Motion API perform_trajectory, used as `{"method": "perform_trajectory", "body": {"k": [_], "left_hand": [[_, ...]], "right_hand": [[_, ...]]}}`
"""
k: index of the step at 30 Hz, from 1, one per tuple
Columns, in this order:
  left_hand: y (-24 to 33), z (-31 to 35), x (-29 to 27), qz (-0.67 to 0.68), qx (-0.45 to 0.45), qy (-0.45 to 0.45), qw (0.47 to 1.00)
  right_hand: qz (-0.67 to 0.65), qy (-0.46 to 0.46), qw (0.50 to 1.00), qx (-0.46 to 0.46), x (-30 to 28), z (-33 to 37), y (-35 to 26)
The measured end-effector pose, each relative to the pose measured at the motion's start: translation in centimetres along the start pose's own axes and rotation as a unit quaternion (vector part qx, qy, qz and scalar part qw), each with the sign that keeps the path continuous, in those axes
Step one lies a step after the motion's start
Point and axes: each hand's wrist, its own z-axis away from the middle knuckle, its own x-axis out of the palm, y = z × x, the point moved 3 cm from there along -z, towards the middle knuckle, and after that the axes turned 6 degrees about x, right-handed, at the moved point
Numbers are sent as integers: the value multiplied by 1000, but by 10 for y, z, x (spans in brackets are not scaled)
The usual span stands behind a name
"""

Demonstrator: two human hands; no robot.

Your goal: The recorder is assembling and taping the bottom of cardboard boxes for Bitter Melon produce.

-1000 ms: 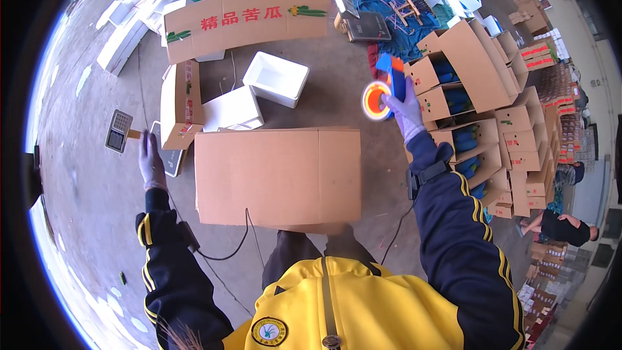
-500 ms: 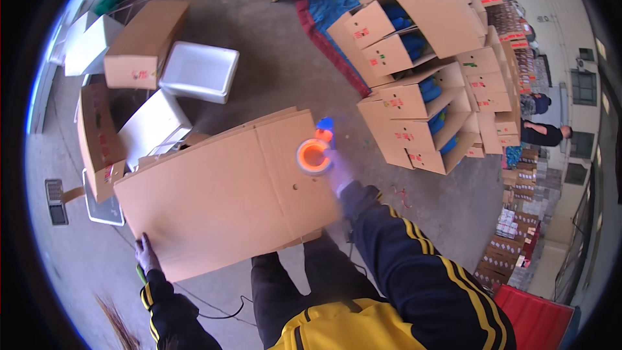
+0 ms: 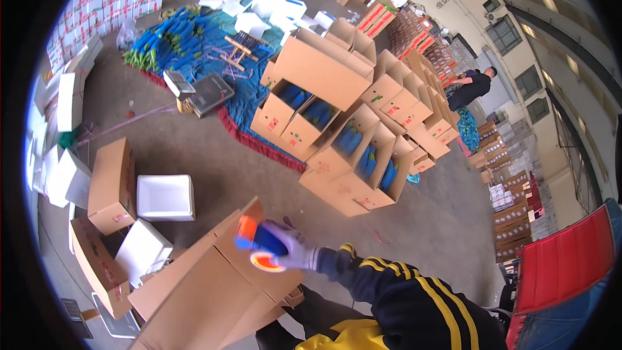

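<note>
Their tape dispenser (image 3: 264,238) is blue and orange, glove (image 3: 295,250) pale lavender, sleeve (image 3: 408,317) navy with yellow stripes. Box (image 3: 227,279)? Just brown. Tarp (image 3: 247,98)'s blue, edged dark red.

Free: concrete floor (image 3: 330,225) between right hand (image 3: 295,250) and open-topped cartons (image 3: 329,188) | Blocked ahead: those cartons | Blocked left: brown cardboard box (image 3: 227,291), white foam box (image 3: 165,198)
</note>
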Motion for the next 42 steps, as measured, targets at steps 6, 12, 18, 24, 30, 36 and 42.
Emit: {"method": "perform_trajectory", "body": {"k": [6, 12, 18, 24, 30, 36, 42], "left_hand": [[48, 27, -37, -31, 67, 8, 997], [93, 59, -106, -29, 182, 45, 982], [124, 106, -137, 47, 387, -143, 910], [204, 151, -108, -202, 356, -432, 804], [194, 110, -91, -76, 132, -592, 791], [188, 115, -71, -272, 417, -395, 772], [156, 129, -100, -292, 215, -490, 793]], "right_hand": [[19, -207, 910, -357, -18, 14, -182], [27, -296, 891, -343, 73, 44, -179], [32, -189, 897, -398, 76, 82, -181], [43, -230, 871, -432, 82, 92, -172], [67, -211, 902, -370, 79, 111, -173], [66, -204, 888, -406, 82, 135, -156], [228, -338, 809, -424, 75, 137, -171]]}}
